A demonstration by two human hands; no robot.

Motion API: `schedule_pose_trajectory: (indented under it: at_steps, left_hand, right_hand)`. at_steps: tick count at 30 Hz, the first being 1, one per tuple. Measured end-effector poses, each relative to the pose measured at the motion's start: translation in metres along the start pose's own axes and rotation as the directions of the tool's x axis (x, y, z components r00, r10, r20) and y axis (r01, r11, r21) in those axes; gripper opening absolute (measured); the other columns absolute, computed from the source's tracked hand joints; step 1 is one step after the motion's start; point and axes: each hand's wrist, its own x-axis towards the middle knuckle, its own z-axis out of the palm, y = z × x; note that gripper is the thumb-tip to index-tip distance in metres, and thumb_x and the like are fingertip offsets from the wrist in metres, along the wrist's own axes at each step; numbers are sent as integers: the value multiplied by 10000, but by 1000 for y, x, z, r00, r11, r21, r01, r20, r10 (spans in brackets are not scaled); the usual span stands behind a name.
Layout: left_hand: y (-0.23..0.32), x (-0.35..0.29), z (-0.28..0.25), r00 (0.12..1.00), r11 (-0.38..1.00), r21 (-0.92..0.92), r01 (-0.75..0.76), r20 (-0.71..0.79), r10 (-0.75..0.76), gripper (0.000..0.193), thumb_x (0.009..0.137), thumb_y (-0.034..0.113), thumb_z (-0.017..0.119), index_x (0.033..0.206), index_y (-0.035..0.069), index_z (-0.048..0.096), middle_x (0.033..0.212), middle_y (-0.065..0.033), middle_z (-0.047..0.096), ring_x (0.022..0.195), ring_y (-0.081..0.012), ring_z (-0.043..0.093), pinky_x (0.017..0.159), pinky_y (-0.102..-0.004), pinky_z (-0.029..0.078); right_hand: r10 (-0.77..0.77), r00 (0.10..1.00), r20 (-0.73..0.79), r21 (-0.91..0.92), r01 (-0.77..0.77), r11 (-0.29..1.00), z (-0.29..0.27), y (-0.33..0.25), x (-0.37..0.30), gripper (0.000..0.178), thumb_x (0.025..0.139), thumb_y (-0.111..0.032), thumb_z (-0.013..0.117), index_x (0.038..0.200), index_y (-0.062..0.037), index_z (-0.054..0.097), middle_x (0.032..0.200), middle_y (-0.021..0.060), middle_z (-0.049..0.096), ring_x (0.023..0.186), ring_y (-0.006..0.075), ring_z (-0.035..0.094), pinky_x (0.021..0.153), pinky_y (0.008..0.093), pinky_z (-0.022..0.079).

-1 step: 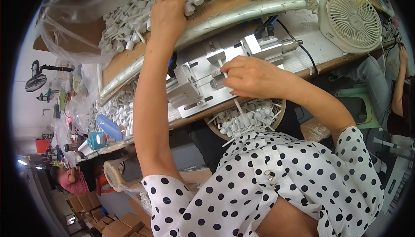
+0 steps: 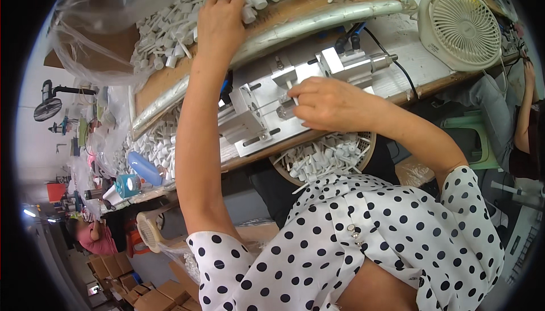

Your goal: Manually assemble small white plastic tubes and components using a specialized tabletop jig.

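Note:
My right hand [image 2: 335, 104] is over a silver metal fixture [image 2: 258, 132], thumb and fingers pinched on a thin white plastic stem part [image 2: 290, 88]. The part stands at the fixture's middle block; its lower end is hidden by my fingers. My left hand [image 2: 220, 24] reaches into a heap of white plastic stem parts with cup-shaped heads [image 2: 170, 30] on the raised wooden board. Its fingers are curled down among them, with the fingertips hidden. Below my right hand, a round basket [image 2: 370, 151] in my lap holds more of these white parts.
A wrapped pale rail [image 2: 318, 20] edges the board between heap and fixture. At the right stands a white fan [image 2: 462, 24]. A black cable [image 2: 400, 64] runs beside the fixture. To the left lie a blue plastic scoop-like piece [image 2: 143, 168] and a teal container [image 2: 127, 185].
A white stem part seen in the air between my right hand and the basket is no longer there. My right hand has shifted very slightly; my left hand stays at the heap.

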Motion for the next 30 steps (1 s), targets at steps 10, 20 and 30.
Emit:
schedule_pose_trajectory:
  at_steps: [10, 20, 30]
  left_hand:
    - [33, -88, -55, 838, 477, -766, 431, 144, -526, 144, 783, 76, 659, 913, 16, 636, 794, -50, 556, 657, -117, 521, 586, -244, 431]
    - [168, -143, -31, 829, 585, -736, 342, -57, -556, 214, 704, 44, 744, 885, 9, 634, 1103, -118, 591, 737, -141, 575, 540, -229, 460]
    - [168, -132, -21, 882, 651, -651, 390, 60, -468, 232, 753, 51, 694, 955, -1, 595, 1142, -207, 555, 959, -366, 596, 793, -395, 495]
  right_hand:
    - [163, 924, 346, 107, -211, 972, -14, 4, 15, 276, 659, -154, 703, 886, -46, 588, 883, 108, 614, 912, 288, 600, 797, 373, 477]
    - [395, 918, -44, -451, -371, 812, -1, 126, 118, 228, 739, -85, 618, 960, -35, 643, 962, 157, 610, 942, 342, 607, 800, 420, 494]
    - [465, 885, 27, -41, -464, 885, -33, 101, 81, 189, 728, -145, 677, 842, -1, 632, 841, 149, 654, 784, 318, 638, 706, 399, 495]
